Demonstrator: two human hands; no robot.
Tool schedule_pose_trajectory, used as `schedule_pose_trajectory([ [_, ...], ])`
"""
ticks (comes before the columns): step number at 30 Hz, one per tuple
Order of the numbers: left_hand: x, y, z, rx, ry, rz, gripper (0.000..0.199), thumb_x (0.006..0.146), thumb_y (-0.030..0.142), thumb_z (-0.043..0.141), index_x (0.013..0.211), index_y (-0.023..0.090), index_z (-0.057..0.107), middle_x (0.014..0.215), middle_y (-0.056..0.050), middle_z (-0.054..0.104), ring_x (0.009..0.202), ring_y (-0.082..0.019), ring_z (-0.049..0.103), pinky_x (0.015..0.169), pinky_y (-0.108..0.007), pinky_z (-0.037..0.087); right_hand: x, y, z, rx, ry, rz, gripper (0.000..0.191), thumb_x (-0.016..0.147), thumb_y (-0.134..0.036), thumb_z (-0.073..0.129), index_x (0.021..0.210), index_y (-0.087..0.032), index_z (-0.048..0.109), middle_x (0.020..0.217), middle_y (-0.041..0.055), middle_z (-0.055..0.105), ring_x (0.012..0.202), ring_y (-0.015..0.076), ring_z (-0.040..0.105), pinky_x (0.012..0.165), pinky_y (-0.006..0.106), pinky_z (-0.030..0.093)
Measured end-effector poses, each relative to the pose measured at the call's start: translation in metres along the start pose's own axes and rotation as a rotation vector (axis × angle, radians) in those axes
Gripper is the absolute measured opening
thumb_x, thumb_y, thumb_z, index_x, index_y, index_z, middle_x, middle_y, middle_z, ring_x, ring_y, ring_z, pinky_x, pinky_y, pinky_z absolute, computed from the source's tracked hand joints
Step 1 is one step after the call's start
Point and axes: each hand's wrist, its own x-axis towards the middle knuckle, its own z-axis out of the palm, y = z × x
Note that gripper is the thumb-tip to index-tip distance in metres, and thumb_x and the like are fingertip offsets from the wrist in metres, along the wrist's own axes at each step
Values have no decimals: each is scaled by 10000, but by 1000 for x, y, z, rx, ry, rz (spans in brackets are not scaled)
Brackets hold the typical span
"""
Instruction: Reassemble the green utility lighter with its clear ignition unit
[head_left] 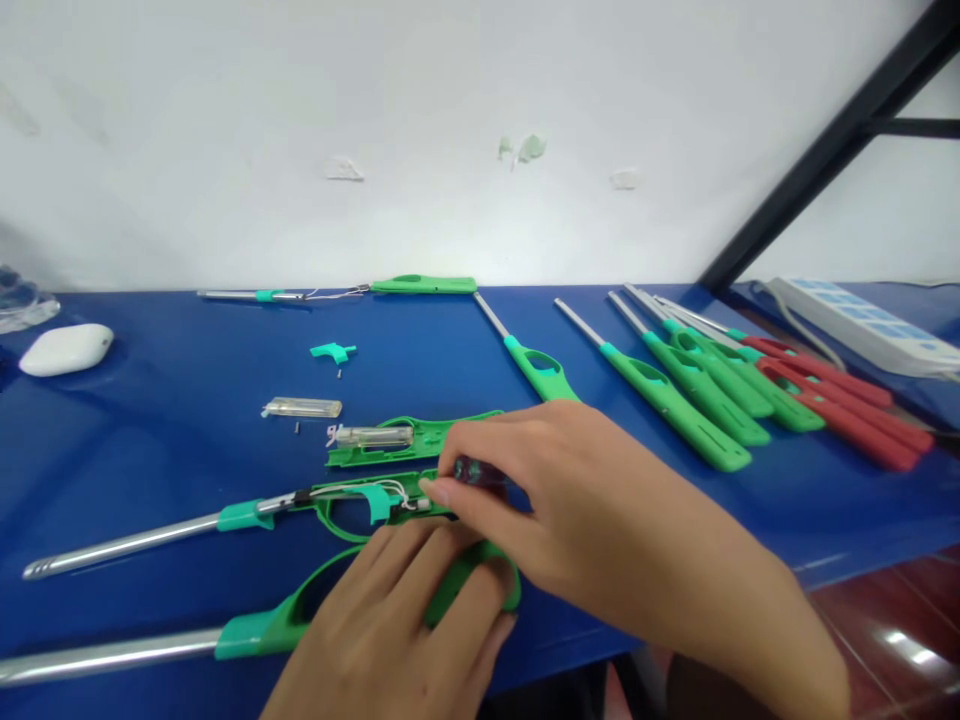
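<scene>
My right hand [532, 480] is closed round a dark screwdriver-like handle [480, 474], whose tip is hidden. My left hand [420, 620] lies with bent fingers over the green handle of a closed lighter [270, 630] at the front edge. Just beyond it, an opened green half shell [337, 518] holds white wires, a teal trigger [376, 498] and a metal tube [142, 540]. Behind that, another half shell [360, 458] contains a clear fuel tank [373, 437]. A second clear tank [304, 407] lies to the left.
Several green lighters [667, 400] and red ones [847, 400] lie at the right, beside a white power strip [862, 325]. A loose teal trigger [334, 352], tiny screws and a white case [67, 350] are farther left. A green shell [424, 285] sits by the wall.
</scene>
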Motion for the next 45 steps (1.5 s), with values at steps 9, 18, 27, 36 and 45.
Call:
schedule_pose_trajectory([
  [9,13,9,3,-6,80,-46,270,1127,383,598,1260,266,802,1190,-94,837,1138,-285,815,1026,-425,697,1,-1,7,-25,-36,-65,315,1170,-384,653,904,-226,714,862,-42,782,805,169,715,739,343,456],
  [18,-9,1,1,69,-18,52,360,1075,105,501,1341,203,724,1236,-150,843,1126,-340,831,928,-474,717,-1,-1,5,-19,-28,-63,267,1160,-371,673,936,-240,736,866,-56,789,815,167,731,746,349,468],
  [27,-5,-3,3,45,-31,49,319,1091,122,509,1332,208,700,1233,-136,841,1097,-351,831,907,-500,718,0,0,6,-27,-20,-72,263,1164,-371,666,953,-237,746,885,-43,802,835,176,738,759,356,470],
  [36,-5,1,3,56,-23,52,375,1054,94,535,1384,187,688,1257,-146,834,1102,-343,826,912,-487,716,-1,1,5,-13,-35,-56,259,1166,-374,658,958,-245,743,868,-53,792,823,174,734,740,356,454],
  [45,-7,2,1,83,-29,47,372,1055,97,534,1382,192,685,1256,-158,832,1191,-353,817,960,-485,711,0,-1,5,-34,-56,-61,256,1176,-336,614,973,-234,731,884,-37,787,815,181,714,734,364,433],
])
